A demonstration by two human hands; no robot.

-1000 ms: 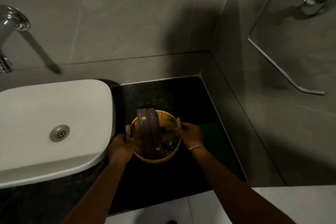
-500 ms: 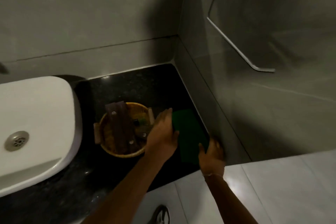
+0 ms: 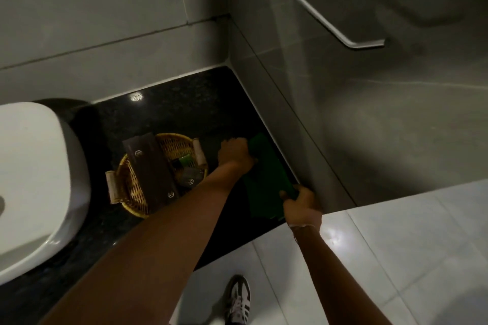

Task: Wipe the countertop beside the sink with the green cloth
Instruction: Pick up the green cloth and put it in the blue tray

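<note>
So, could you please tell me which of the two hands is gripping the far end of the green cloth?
The left hand: it reaches across to the green cloth's far end, while the right hand grips its near corner.

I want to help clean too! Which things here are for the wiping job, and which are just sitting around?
For the job:
green cloth, gripped by the left hand and right hand
black countertop
white sink, as the landmark

Just sitting around:
wicker basket with brown boxes
towel bar on the wall
</note>
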